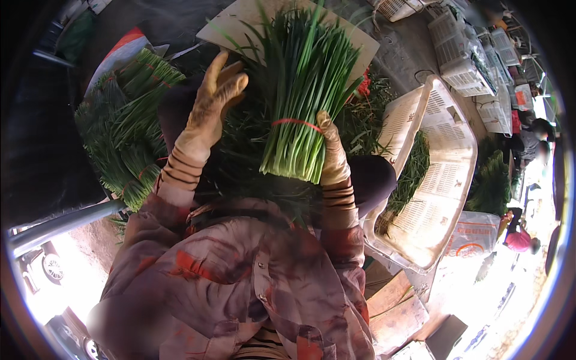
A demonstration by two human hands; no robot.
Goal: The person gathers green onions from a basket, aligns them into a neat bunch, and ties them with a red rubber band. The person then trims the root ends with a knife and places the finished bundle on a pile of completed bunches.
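A thick bundle of green Chinese chives point(303, 90) stands out before me, cut ends toward my body and leaf tips pointing away. Around its lower part runs a red band point(294, 122). My right hand point(332, 144), in a stained glove, grips the bundle from its right side, the thumb near the band; the other fingers are hidden behind the stalks. To the left of the leaves, my left hand point(213, 99) is raised with thumb and fingers spread, gloved and holding nothing. Beneath the leaf tips lies a pale board point(234, 24).
At my left, banded chive bundles point(130, 121) are piled up. A white plastic crate point(454, 180) with loose greens stands tilted at my right, near flattened cardboard point(396, 310). Loose leaves point(364, 117) lie beyond my knee. Stacked crates point(463, 58) and people are farther right.
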